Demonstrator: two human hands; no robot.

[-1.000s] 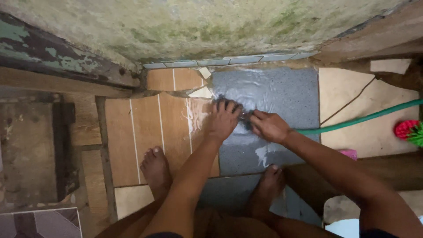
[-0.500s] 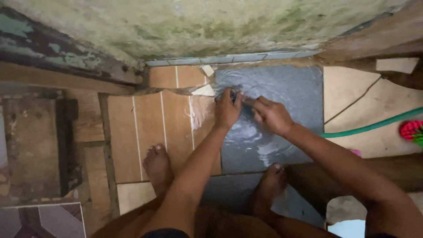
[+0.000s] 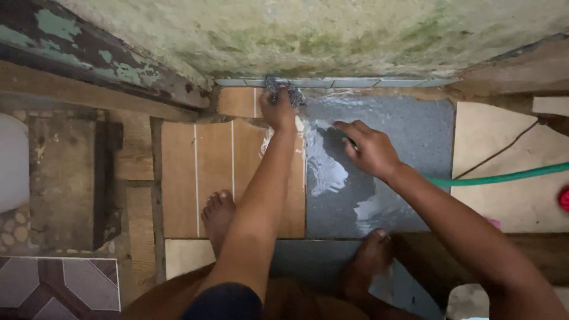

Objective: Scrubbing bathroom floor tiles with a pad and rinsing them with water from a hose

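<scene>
- Left hand [image 3: 278,109] is stretched way out to the far edge of the floor, right where the tiles meet the mossy wall [image 3: 332,35]. Fingers are curled tight around a wad of grey steel-wool scrubber [image 3: 283,89], which is pushed into the strip of small pale tiles [image 3: 349,83] at the wall's foot. Makes sense to bunch it like that: a balled-up pad gets into the seam better than a flat one.
- Right hand [image 3: 368,149] sits lower, over the wet grey speckled tile [image 3: 385,130], wrapped around the end of a green hose [image 3: 504,176]. Fingers are closed over the nozzle end, so the tip itself is hidden. I'd guess it's held low and aimed at the wall so water sheets over the spot being scrubbed.
- Hose trails off to the right edge of the floor, lying across a cream broken tile [image 3: 504,148].
- Water film shows as shiny patches on the grey tile, mostly between the two hands and running back toward the feet.
- Bare feet: left foot [image 3: 218,213] planted on the wood-look tan tiles [image 3: 195,178], right foot [image 3: 370,255] at the near edge of the grey tile. Wide stance, looks like a squat for leaning forward.
- Off to the left there's rough dark concrete [image 3: 65,178], a white rounded thing [image 3: 12,160] at the left edge (can't tell what), and a patterned purple tile [image 3: 59,290] in the near-left corner.
- Something red [image 3: 563,198] peeks in at the right edge.
</scene>
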